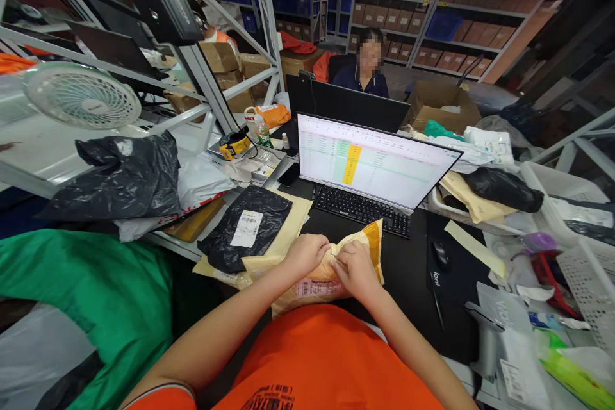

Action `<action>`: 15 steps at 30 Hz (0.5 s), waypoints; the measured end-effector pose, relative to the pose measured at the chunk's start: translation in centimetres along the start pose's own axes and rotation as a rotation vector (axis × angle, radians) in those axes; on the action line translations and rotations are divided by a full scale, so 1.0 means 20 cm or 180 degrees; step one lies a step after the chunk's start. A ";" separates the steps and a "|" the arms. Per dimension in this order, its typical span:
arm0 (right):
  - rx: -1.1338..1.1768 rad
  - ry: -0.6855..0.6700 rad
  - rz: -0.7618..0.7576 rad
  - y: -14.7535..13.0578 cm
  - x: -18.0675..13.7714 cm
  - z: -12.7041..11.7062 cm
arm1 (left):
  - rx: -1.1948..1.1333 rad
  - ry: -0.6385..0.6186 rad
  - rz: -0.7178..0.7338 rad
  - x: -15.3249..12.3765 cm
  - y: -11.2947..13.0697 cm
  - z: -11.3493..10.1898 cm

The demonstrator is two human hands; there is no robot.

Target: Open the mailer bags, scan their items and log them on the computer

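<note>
A padded yellow mailer point(319, 287) with a printed shipping label lies at the desk's front edge, close against my orange shirt. My left hand point(307, 254) is closed on its upper side, the fingers curled and pinching the paper. Just to the right, my right hand point(356, 268) grips the same mailer, thumb and fingers bunched near the left fingertips. An orange-yellow end of the mailer sticks out beyond the right hand. What the mailer contains is hidden. Left of my hands, a black plastic parcel point(269, 213) with a white label rests on other yellow envelopes point(296, 218).
Behind the mailer stand a keyboard point(346, 205) and a monitor point(369, 160) showing a spreadsheet. A mouse point(439, 255) and a barcode scanner point(485, 339) lie to the right, near white baskets point(589, 288). A fan point(84, 97) stands at left. A person point(362, 80) sits behind the screens.
</note>
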State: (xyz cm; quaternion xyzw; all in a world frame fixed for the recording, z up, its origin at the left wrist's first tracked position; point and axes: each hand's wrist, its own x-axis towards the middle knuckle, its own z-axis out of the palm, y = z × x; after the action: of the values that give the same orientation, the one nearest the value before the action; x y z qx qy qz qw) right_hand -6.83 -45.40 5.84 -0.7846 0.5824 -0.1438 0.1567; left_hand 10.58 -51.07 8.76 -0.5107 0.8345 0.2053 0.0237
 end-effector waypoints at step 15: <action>-0.0395 0.0020 -0.0660 -0.03 -0.07 0.08 | 0.0326 0.0218 -0.0515 0.15 -0.15 -0.03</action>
State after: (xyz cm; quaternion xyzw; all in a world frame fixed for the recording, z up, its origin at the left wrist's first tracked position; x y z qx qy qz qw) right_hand -5.94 -43.80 4.55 -0.8484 0.5064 -0.1254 0.0903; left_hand 11.89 -55.06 7.67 -0.5813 0.8003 0.1421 0.0378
